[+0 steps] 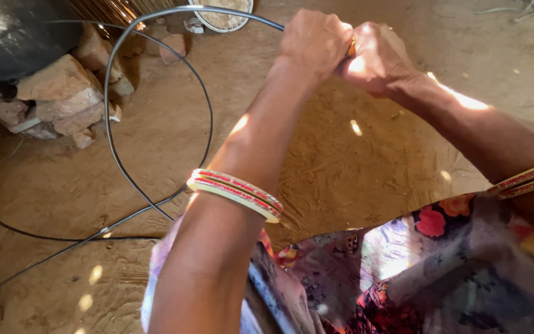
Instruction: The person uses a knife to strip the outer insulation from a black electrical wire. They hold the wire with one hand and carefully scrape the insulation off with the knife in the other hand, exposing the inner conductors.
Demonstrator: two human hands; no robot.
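Observation:
My left hand (313, 42) is clenched around a dark cable (109, 93) near its end, at the top centre of the view. My right hand (378, 59) is pressed against the left one, fingers closed on a small orange-tinted object (352, 47) that is mostly hidden between the hands. From my left fist the cable arcs out to the left, loops down over the earthen floor and runs off toward the lower left. Red and gold bangles (236, 193) sit on my left forearm, and similar bangles (529, 178) on my right one.
A pile of rough stones (63, 96) props up a black round pot (16, 34) at the upper left. A round woven tray (222, 17) lies at the top. Floral cloth (403, 272) covers my lap at the bottom. A second thin cable (44, 236) crosses the floor.

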